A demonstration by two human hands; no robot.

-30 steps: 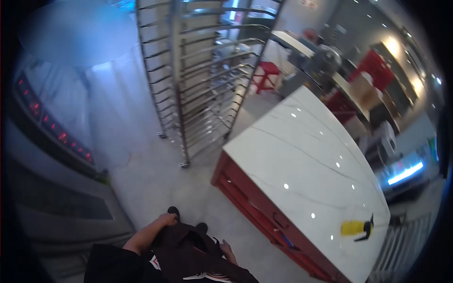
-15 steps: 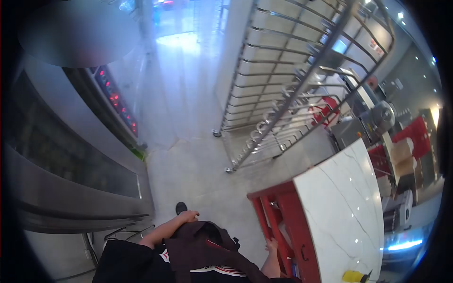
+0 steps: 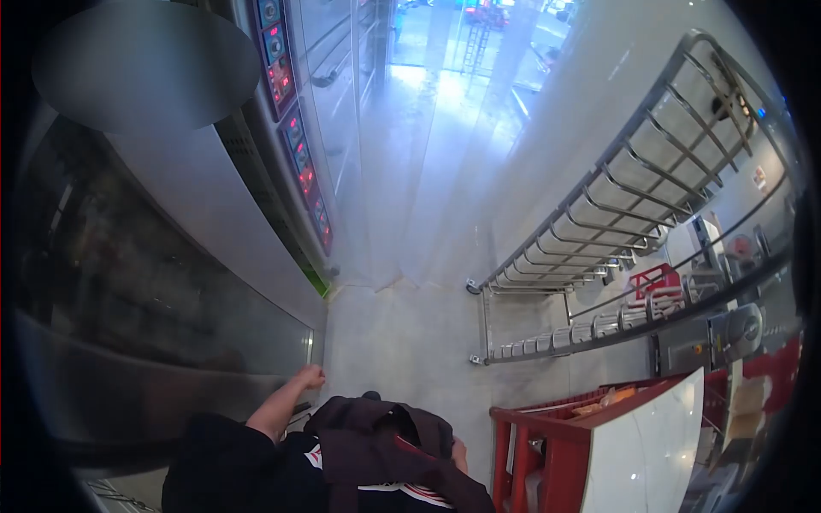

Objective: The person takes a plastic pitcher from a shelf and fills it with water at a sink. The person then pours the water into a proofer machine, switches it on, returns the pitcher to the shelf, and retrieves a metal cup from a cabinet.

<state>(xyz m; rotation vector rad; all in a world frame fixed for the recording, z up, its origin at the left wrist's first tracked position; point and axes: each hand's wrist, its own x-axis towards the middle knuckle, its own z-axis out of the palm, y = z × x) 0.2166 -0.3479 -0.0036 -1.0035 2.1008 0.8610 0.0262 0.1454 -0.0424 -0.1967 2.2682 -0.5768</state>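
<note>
My left hand (image 3: 313,376) is out ahead of my left hip, beside the lower edge of a large dark-glass oven (image 3: 171,265). Its fingers are curled in, and I see nothing held in them. Close to my right side, my right hand (image 3: 460,454) shows only in part, because the dark apron (image 3: 376,440) on my body covers most of it. Its fingers are hidden. The nearest thing on that side is a red cabinet (image 3: 556,457) with a white marble-look top (image 3: 641,453).
Control panels (image 3: 304,167) with red lights line the left side. A clear strip curtain (image 3: 419,171) hangs ahead over the grey floor (image 3: 410,342). To the right stands a wheeled metal rack (image 3: 599,214), with a red object (image 3: 654,282) behind it. Orange items (image 3: 607,400) lie in the cabinet.
My view has turned and moved forward, so the curtain and panels look nearer. My left hand has swung forward and left; my right hand has drawn back from the cabinet toward my body.
</note>
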